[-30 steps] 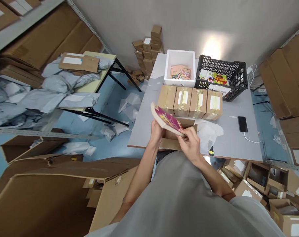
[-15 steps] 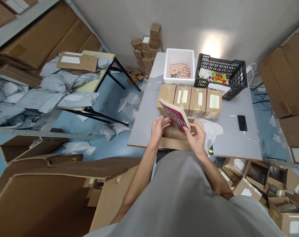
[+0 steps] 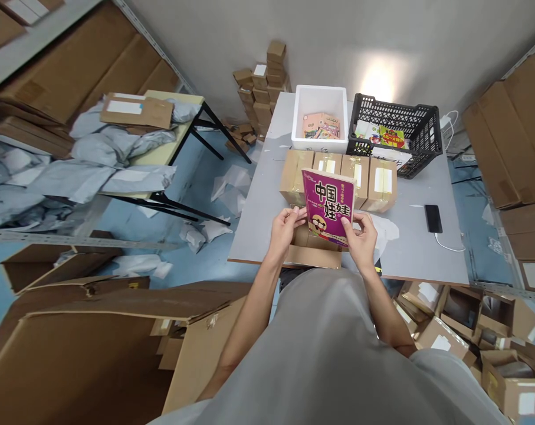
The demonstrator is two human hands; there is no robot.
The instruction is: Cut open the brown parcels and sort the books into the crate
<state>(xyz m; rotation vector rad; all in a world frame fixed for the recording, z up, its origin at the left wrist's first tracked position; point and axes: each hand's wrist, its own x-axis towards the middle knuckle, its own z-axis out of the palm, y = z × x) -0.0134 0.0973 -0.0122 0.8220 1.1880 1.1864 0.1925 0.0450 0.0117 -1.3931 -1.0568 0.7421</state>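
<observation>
Right hand (image 3: 360, 236) grips a flat, rectangular purple paperback (image 3: 328, 205) — left hand (image 3: 286, 229) loosely curled beside its edge.

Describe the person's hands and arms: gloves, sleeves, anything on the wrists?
Left hand and right hand: no gloves, no watch or bracelet visible. Forearms uncovered. Plain grey top, sleeves stopping short of the forearms.
</observation>
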